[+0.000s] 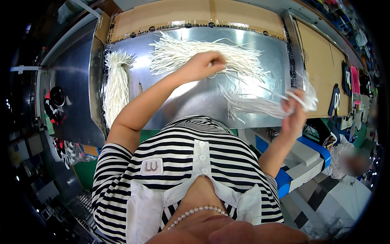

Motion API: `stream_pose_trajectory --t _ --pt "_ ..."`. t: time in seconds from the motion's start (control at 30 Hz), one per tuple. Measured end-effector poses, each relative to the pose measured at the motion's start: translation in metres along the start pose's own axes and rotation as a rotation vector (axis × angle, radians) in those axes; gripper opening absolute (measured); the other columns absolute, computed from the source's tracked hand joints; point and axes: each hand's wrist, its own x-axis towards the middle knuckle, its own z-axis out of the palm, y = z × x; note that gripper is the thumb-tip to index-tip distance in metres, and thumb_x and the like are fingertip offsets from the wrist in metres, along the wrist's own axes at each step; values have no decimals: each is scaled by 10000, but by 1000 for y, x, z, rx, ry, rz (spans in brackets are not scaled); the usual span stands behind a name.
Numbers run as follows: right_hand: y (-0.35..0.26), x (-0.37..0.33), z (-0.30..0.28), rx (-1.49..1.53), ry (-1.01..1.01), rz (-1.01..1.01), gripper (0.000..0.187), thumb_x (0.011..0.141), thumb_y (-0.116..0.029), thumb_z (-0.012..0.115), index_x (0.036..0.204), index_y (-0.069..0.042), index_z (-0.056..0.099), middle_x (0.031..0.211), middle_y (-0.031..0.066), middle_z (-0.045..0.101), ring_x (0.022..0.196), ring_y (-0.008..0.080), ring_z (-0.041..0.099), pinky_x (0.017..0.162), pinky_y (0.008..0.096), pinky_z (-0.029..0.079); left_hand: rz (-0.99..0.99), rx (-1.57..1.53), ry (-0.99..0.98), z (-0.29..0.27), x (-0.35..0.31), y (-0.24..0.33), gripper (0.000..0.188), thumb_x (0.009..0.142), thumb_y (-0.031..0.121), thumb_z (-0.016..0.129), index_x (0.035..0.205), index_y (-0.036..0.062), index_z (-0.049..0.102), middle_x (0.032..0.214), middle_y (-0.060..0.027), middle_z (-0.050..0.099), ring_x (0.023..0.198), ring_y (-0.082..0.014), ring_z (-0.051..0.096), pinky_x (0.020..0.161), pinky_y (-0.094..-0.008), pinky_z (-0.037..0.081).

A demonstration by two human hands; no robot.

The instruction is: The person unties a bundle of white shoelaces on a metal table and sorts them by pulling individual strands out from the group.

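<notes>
A wide pile of loose white cords (174, 53) lies across the far part of the metal tabletop. My left hand (205, 65) is over the pile's near side, its fingers curled closed on a thin white cord. Farther right, my right hand (294, 114) grips a bunch of white cords (256, 105). Their loose ends trail left over the metal, while the part past my fingers is smeared by motion. A strand stretches from the pile toward my right hand. On the left lies a gathered bundle of white cords (117, 87), narrow at its far end.
A slim pointed tool (140, 88) lies beside the left bundle. Brown cardboard (183, 16) edged with printed tape borders the far side. Metal side walls (96, 77) frame the table. To the right are a cardboard-covered surface (321, 61) and a blue-and-white machine (304, 162). Another person is at the far right.
</notes>
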Motion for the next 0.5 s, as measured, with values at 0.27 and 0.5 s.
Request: stream_pose_trajectory --t 0.27,0.5 --pt "-93 -39 -83 427 -75 -351 140 957 -179 520 969 -49 570 642 -18 446 649 111 309 581 248 315 -49 805 203 44 -43 -148 188 746 188 669 874 56 631 820 -107 578 857 -307 571 762 -396 478" --pt "-78 -29 -62 412 -148 -331 177 950 -228 537 1021 -74 589 586 -24 422 878 183 431 845 349 351 20 515 -272 33 -46 -94 75 760 119 624 784 72 570 725 -91 590 763 -268 584 710 -348 454"
